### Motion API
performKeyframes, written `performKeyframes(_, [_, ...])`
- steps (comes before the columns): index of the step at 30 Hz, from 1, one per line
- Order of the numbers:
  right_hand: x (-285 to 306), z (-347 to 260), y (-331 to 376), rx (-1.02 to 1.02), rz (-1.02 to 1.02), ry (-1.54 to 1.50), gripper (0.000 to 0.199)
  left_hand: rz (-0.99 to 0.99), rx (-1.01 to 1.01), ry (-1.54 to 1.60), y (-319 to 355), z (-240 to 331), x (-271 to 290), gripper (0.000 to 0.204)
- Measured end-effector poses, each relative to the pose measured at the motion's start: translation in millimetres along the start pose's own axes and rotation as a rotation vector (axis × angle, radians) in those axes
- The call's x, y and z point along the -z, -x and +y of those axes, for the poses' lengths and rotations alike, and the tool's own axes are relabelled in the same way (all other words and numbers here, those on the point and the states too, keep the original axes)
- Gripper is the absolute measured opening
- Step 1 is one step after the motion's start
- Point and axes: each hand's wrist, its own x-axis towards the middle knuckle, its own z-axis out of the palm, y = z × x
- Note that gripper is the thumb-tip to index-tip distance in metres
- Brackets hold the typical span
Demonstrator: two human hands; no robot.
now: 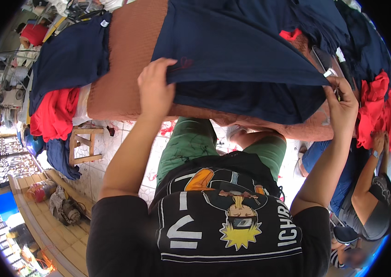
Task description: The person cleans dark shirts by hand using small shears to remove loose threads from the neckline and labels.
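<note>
At the far left a soft heap of red cloth (pixel 54 113) slumps off the table edge, with a dark navy garment (pixel 73 57) lying limp above it and a small wooden stool (pixel 83 145) standing on the pale tiled floor below. The table (pixel 130 60) itself is covered in a rust-brown, felt-like surface, flat and matte. The left hand (pixel 155 87) is closed on the near edge of a navy blue garment (pixel 237 51) — fingers curled over the fold, thumb underneath. That garment is a smooth knit fabric spread across the middle of the table, its lower edge lifted and pulled taut into a straight line between both hands. At its right corner the right hand (pixel 343 104) pinches the cloth, fingers bunched tight around it. Beyond it, crumpled red fabric (pixel 378 108) hangs in folds — beside a seated person's raised hand (pixel 379 141) touching it.
</note>
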Motion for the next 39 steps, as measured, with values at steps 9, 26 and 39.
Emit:
performKeyframes(9, [1,10,-4,-0.188,-0.071,0.453,0.038,-0.094,-0.178,0.140,15,-4,18,0.019])
performKeyframes(26, [-190,-53,7,-0.233,-0.423,-0.328,0.030,-0.411,-0.035,0.099,-9,-8,18,0.015])
performKeyframes(39, [-211,-74,10,-0.057,-0.409,-0.285,0.018,-0.260,0.205,0.083,5,30,-27,0.028])
